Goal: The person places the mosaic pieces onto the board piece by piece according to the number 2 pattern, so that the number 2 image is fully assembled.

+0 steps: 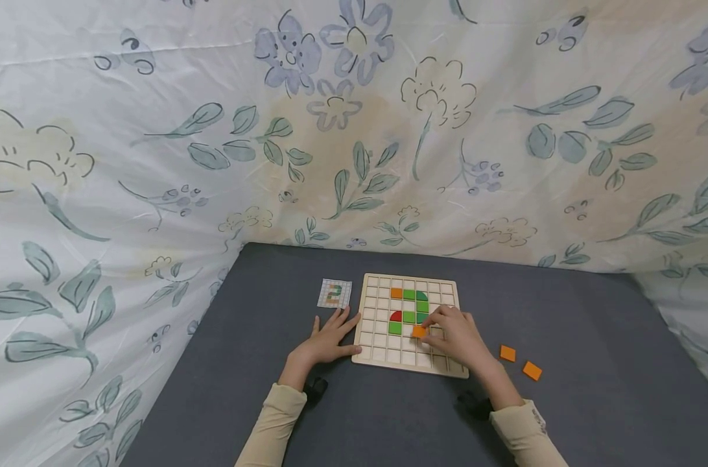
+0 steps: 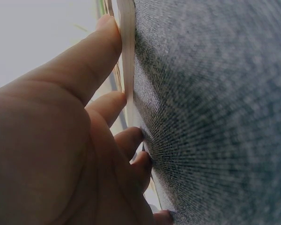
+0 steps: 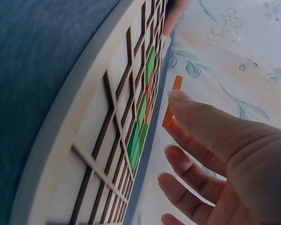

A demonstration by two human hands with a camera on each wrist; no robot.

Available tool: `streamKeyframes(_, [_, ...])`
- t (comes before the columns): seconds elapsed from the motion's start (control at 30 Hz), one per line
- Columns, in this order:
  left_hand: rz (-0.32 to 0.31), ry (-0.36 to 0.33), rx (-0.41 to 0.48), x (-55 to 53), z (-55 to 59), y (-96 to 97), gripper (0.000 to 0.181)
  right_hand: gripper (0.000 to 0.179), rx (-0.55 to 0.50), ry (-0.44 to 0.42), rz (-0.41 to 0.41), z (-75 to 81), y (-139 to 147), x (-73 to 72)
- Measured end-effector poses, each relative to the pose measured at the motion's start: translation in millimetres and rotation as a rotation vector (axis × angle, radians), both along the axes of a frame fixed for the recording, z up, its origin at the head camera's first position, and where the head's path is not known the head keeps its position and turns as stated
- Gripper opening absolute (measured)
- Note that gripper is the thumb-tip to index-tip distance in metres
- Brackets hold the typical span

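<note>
A wooden grid board lies on the dark table with green, orange and red tiles in some of its cells. My right hand pinches an orange square tile between thumb and finger, above the board's cells in the right wrist view. My left hand lies spread at the board's left side. Its thumb and forefinger touch the board's edge, while other fingers rest on the cloth. A red quarter-round tile sits in the grid beside a green square tile.
Two loose orange tiles lie right of the board. A pattern card with a coloured figure lies beyond my left hand. Flowered fabric hangs behind and beside the dark table.
</note>
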State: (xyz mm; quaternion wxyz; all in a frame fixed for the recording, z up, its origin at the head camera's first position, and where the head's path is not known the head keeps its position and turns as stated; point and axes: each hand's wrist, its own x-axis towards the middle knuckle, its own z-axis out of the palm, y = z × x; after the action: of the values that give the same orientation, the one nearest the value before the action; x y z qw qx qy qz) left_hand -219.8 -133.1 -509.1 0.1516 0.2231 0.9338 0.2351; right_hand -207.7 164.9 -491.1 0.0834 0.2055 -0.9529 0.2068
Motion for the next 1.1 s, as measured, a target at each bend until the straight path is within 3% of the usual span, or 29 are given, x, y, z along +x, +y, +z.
streamKeyframes(0.5, [-0.003,0.005,-0.004,-1.3,-2.0,0.0,0.074,0.019,-0.009,-0.016,0.058,-2.6,-28.2,-0.9])
streamKeyframes(1.1, [0.004,0.0,-0.012,-0.8,-1.5,-0.1,0.074,0.017,-0.03,-0.062,0.067,-7.5,-43.0,-1.8])
